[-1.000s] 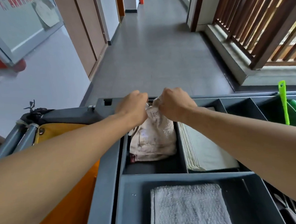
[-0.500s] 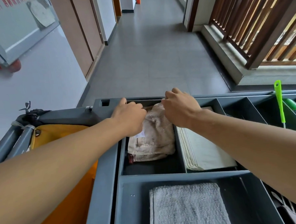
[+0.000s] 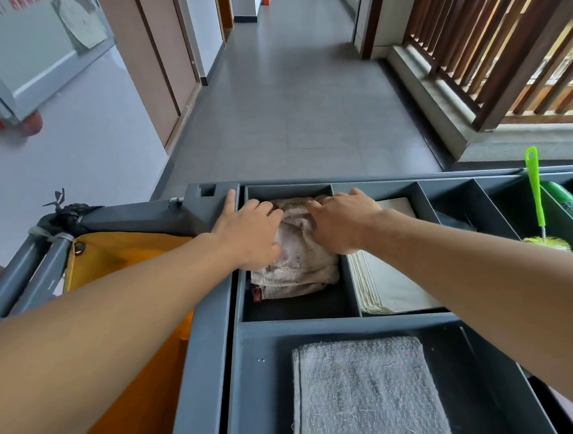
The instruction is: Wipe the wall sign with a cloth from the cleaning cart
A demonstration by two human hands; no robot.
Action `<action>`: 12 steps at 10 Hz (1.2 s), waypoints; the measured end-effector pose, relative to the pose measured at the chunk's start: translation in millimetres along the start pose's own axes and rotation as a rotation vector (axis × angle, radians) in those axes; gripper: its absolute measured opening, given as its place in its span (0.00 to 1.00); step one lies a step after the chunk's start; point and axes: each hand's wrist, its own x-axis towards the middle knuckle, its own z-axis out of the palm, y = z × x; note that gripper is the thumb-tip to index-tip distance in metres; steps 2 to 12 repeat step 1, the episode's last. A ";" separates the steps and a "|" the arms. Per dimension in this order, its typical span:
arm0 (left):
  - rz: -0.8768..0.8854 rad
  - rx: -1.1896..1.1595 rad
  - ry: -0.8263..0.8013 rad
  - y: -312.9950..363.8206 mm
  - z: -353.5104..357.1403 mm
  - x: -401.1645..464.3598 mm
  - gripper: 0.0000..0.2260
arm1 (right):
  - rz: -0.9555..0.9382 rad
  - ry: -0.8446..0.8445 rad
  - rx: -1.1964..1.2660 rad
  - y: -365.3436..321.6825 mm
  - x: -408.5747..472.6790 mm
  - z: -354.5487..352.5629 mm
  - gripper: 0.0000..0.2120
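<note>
Both hands (image 3: 251,233) lowered onto cloth (image 3: 297,262).

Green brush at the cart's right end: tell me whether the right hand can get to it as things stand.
Probably yes. The right hand rests on the pinkish cloth, and the green brush stands uncovered in its compartment further right, with only low dividers between.

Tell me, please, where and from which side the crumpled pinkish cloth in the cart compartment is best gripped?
Probably the raised, bunched folds at the far end of the pinkish cloth, taken from above: the compartment walls block its sides, and the crumpled top offers loose ridges to pinch.
</note>
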 end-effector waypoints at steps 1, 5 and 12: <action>-0.007 -0.044 0.055 -2.7 -8.0 -1.9 0.26 | 0.046 0.056 0.171 4.8 -3.9 -11.1 0.14; -0.007 -0.044 0.055 -2.7 -8.0 -1.9 0.26 | 0.046 0.056 0.171 4.8 -3.9 -11.1 0.14; -0.007 -0.044 0.055 -2.7 -8.0 -1.9 0.26 | 0.046 0.056 0.171 4.8 -3.9 -11.1 0.14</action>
